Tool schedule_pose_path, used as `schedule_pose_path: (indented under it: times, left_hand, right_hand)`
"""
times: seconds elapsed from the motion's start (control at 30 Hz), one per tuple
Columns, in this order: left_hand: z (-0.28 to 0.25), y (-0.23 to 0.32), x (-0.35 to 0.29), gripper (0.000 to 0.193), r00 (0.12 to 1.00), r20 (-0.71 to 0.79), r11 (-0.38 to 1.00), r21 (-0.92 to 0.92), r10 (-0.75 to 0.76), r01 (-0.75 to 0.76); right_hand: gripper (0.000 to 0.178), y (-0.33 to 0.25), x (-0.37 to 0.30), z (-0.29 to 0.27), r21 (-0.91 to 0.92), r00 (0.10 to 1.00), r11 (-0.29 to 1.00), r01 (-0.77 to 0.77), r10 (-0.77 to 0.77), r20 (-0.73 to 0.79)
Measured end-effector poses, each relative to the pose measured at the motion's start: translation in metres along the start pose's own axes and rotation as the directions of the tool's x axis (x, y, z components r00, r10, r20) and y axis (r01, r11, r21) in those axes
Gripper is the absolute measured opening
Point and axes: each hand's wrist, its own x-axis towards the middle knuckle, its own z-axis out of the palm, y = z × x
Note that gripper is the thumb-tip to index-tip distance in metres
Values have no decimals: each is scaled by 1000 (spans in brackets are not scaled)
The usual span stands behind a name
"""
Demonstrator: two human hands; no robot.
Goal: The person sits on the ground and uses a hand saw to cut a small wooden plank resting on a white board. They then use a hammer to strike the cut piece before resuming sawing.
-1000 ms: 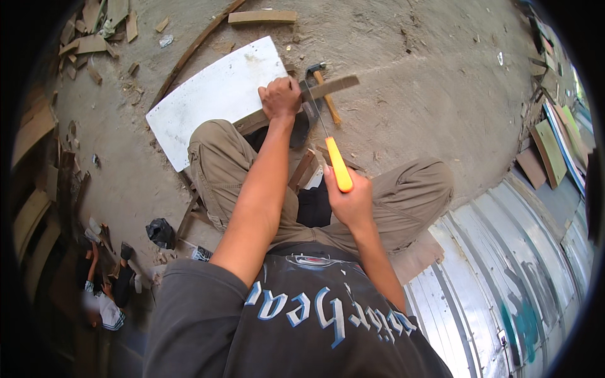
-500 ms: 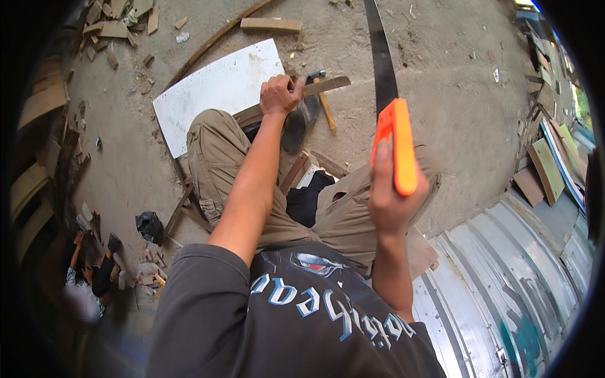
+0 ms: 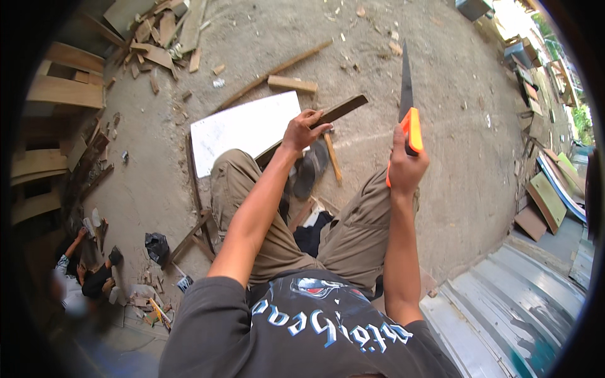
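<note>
My left hand (image 3: 301,132) is closed around a dark wooden strip (image 3: 346,108), whose far end sticks out to the upper right past my fingers. My right hand (image 3: 408,167) grips a handsaw by its orange handle (image 3: 413,127). The saw's grey blade (image 3: 406,82) points away from me, apart from the strip and to its right. Beneath the strip lies a hammer (image 3: 334,160) with a wooden handle, its head partly covered. Beside it is a dark sandal (image 3: 310,171) on my foot. A white board (image 3: 246,133) lies left of my left hand, under part of the strip.
Wood scraps (image 3: 165,34) are heaped at the far left. A long stick (image 3: 277,72) and a short wood block (image 3: 293,84) lie beyond the board. Corrugated metal sheets (image 3: 504,296) cover the near right. Another person (image 3: 88,277) sits at the lower left near a black bag (image 3: 157,246).
The view has shifted, showing more ground ahead. My right hand has carried the saw forward, and its blade has swung more upright in view. My left hand still grips the wooden strip, now tilted more steeply.
</note>
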Motion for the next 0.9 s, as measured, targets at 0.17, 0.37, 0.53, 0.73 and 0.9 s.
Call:
schedule_pose_path:
  times: [0.17,0.37,0.53,0.73,0.9]
  left_hand:
    - [-63,71,52,47,920,-256,950,-19,297,-312]
    - [-109,88,82,30,839,-382,903,-26,387,-428]
    - [-104,95,79,21,890,-450,891,-432,-77,-141]
    - [-119,111,94,31,951,-288,918,-397,-112,-12]
    - [-141,90,107,30,990,-139,963,-267,-18,-20]
  right_hand:
    - [40,-18,60,57,24,983,986,163,-160,-87]
    - [22,-70,96,86,483,998,875,19,-48,48]
    - [17,-109,104,86,472,991,881,-39,-27,131]
    - [17,-119,116,96,464,987,886,-7,-70,148]
    - [17,-86,122,118,513,995,855,76,-98,15]
